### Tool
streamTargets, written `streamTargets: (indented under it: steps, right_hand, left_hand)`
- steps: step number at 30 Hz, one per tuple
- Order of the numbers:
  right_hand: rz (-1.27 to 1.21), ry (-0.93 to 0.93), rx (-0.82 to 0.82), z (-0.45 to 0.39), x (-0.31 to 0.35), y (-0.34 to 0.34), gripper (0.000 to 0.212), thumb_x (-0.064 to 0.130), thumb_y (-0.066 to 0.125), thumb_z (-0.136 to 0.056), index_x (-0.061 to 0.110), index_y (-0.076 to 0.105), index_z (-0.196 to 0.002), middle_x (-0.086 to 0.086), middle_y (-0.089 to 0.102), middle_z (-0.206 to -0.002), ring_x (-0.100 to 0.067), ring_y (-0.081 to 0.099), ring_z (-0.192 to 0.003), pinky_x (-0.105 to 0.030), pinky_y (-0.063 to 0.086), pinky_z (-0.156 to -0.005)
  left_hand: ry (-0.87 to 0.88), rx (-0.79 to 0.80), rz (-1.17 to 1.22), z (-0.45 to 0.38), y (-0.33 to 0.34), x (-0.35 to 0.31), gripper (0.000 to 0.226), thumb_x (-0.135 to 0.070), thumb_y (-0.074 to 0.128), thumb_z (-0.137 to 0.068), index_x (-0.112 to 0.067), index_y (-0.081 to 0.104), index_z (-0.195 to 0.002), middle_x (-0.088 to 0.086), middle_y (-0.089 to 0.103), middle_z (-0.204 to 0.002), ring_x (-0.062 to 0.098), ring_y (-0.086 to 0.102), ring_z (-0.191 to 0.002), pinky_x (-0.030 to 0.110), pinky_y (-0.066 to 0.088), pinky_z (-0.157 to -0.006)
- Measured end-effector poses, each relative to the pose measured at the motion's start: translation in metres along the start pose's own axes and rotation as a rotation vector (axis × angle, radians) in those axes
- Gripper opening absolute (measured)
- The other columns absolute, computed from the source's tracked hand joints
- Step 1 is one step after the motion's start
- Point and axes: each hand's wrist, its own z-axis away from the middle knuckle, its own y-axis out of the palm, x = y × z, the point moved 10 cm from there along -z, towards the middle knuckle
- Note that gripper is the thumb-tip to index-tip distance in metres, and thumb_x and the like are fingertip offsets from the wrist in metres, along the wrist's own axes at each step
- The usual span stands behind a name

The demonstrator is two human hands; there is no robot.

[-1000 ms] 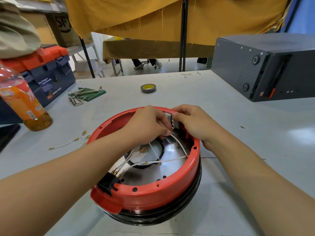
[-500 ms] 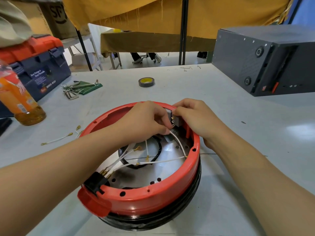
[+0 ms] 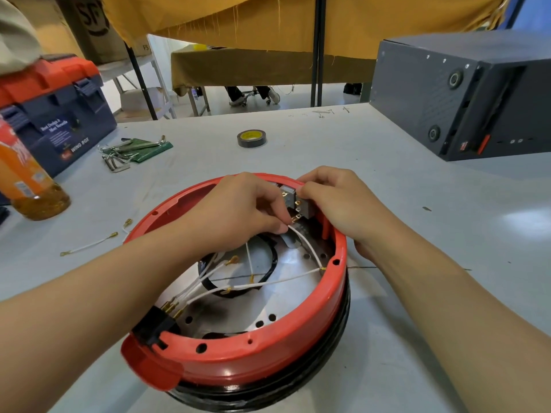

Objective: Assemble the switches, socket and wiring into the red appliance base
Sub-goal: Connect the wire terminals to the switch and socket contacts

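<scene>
**Now: both hands on switch at far rim of red base**

Red appliance base (image 3: 256,357) on grey table (image 3: 417,234), open side up, black ring under it. Near the centre of view, close to the person.

Left hand (image 3: 238,208) inside the far part of the base, fingers (image 3: 275,225) pinched narrow on end of one white wire (image 3: 307,248), right at a brass terminal of the grey switch (image 3: 295,202). Right hand (image 3: 340,201) over the far rim, fingers curled around the switch, holding it against inner wall. How firm the grip is, cannot tell. Switch upright, several brass tabs showing toward the left hand.

Black socket (image 3: 152,329) fitted in the near-left wall, just beside the red tab of the base. Bundle of white wires (image 3: 205,281) from socket's brass pins across the silver floor, some ends free with ring terminals. Black round gasket lying on floor under wires.

On table, well apart from base: loose white wire (image 3: 89,245) at left, orange drink bottle (image 3: 24,174) far left, blue and orange toolbox (image 3: 50,111) behind it, hex keys (image 3: 119,156) on green card, roll of tape (image 3: 251,138) beyond the base, dark grey box (image 3: 465,96) at right.
</scene>
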Motion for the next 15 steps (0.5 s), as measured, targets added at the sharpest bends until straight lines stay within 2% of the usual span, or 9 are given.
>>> streamTargets:
  steps: [4,10,15]
  right_hand:
    - [-0.002,0.000,0.003,-0.0002,0.0005,0.0001,0.012,0.018,0.057,-0.082,0.022,0.069,-0.085,0.002,0.069,-0.080,-0.014,0.064,-0.080,-0.027,0.050,-0.071]
    - [0.002,-0.007,-0.002,0.0010,0.0010,-0.0002,0.012,0.018,0.058,-0.082,0.022,0.069,-0.084,0.006,0.065,-0.072,-0.010,0.060,-0.072,-0.023,0.044,-0.064]
    - [0.009,-0.011,0.000,0.0013,0.0016,-0.0004,0.012,0.018,0.057,-0.082,0.023,0.069,-0.084,0.006,0.065,-0.072,-0.011,0.060,-0.073,-0.024,0.043,-0.064]
  left_hand:
    - [-0.014,-0.001,0.027,-0.0001,-0.0010,0.0021,0.014,-0.011,0.076,-0.075,-0.023,0.073,-0.071,-0.009,0.070,-0.064,0.007,0.065,-0.065,0.022,0.052,-0.071]
    - [-0.031,0.026,0.078,0.0002,0.0021,0.0048,0.015,-0.005,0.075,-0.075,-0.018,0.070,-0.076,-0.007,0.068,-0.064,-0.002,0.062,-0.056,0.008,0.049,-0.059]
    - [-0.011,0.031,0.053,-0.0001,0.0027,0.0042,0.016,-0.008,0.075,-0.075,-0.021,0.071,-0.084,-0.006,0.068,-0.067,-0.003,0.059,-0.054,0.008,0.046,-0.059]
